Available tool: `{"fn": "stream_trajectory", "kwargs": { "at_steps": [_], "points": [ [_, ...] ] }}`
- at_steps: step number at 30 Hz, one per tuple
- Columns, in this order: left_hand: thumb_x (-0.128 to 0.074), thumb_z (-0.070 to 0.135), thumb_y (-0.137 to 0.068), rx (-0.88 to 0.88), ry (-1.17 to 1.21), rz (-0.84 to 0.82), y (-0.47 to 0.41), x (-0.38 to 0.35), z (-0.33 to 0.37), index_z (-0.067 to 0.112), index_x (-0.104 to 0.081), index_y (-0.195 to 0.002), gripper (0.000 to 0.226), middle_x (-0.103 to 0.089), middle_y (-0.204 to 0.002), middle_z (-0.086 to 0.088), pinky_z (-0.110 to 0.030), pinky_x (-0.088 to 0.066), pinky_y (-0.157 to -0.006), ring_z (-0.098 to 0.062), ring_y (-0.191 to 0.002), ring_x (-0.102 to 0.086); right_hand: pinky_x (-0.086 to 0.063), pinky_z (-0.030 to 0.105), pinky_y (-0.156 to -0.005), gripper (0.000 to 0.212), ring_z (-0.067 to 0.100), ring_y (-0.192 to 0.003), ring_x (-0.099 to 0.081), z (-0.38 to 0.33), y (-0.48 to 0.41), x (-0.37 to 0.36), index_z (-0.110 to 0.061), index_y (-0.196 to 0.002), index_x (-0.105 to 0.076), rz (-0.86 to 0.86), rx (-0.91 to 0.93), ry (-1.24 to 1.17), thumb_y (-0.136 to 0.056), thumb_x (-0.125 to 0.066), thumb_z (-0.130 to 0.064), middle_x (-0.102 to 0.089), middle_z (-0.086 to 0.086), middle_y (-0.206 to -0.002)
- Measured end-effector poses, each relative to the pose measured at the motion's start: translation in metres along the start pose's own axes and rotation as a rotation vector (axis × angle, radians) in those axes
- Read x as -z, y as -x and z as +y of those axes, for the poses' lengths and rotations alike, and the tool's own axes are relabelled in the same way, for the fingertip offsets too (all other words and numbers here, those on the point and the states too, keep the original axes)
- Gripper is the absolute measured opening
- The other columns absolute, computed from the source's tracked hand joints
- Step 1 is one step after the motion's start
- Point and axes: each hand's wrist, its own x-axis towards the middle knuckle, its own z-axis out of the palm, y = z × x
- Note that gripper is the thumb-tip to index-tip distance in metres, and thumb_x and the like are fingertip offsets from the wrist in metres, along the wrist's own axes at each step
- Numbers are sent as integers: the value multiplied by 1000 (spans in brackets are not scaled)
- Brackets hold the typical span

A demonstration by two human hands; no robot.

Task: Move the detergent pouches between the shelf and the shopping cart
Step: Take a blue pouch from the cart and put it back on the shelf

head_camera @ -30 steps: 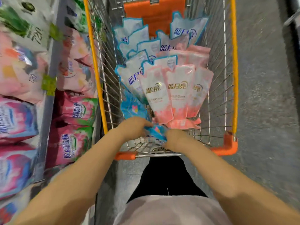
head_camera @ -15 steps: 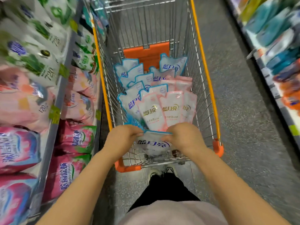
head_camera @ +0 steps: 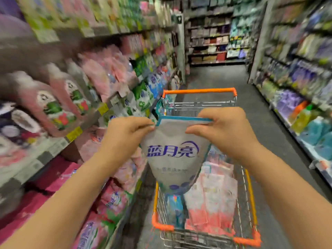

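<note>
Two hands (head_camera: 177, 135), one cart (head_camera: 199, 91) (orange-trimmed)

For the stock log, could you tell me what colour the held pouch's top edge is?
Blue, on the white pouch; head view.

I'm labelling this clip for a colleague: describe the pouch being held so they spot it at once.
Find the orange-rimmed shopping cart in the aisle. Above it, the left hand and right hand pinch the top corners of one hanging pouch. Unlike the pink pouches lying below, it is white, blue-edged, with blue lettering.
</note>
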Motion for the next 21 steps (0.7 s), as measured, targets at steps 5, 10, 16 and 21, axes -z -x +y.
{"fn": "stream_trajectory", "kwargs": {
  "at_steps": [5,10,16,21],
  "points": [
    [-58,40,-71,86,-62,240,18,84,47,31,-66,-87,20,-64,-67,23,-4,-38,-66,20,-65,-52,-31,12,-48,30,3,-50,-46,-67,-33,26,-8,-59,-61,119,-3,-503,-62,-80,-31,-51,-10,-45],
    [-63,19,-81,185,-243,407,60,171,88,14,-70,-71,14,-66,-66,-2,-14,-37,-61,2,-65,-48,-41,20,-52,28,-1,-49,-49,-151,-55,35,-25,-54,-56,55,91,-827,-64,-83,-24,-55,-16,-46],
    [-65,12,-82,249,-416,542,131,298,117,30,-66,-82,19,-65,-68,15,-11,-45,-63,6,-58,-52,-44,12,-49,25,-4,-48,-55,-281,-61,36,-21,-59,-59,-109,283,-1147,-70,-79,-10,-60,-15,-48],
    [-67,15,-81,317,-669,678,194,412,129,19,-76,-86,10,-66,-66,15,-7,-40,-64,6,-64,-52,-56,36,-65,17,15,-62,-63,-413,-70,13,-17,-64,-63,-187,384,-1222,-70,-79,-14,-69,3,-66]
  ]
}}
